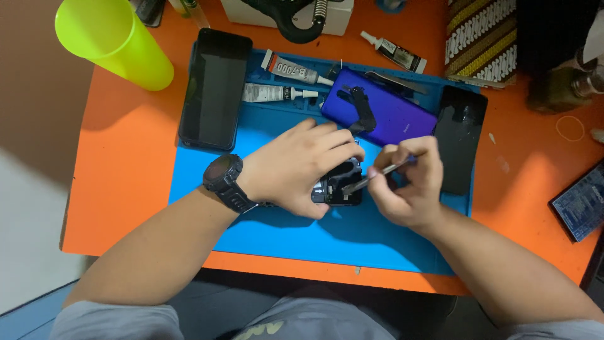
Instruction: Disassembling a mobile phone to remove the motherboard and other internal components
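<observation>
Yellow-green cup (116, 39), two glue tubes (296, 69), purple back cover (384, 107), orange table (126, 164).

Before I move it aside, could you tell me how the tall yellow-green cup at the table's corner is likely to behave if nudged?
The cup looks like thin translucent plastic, so it is probably light and would slide easily on the smooth orange table. It is tall for its width, so a push near the rim would likely tip it. Once on its side, its round tapered shape would probably roll in a curve.
</observation>
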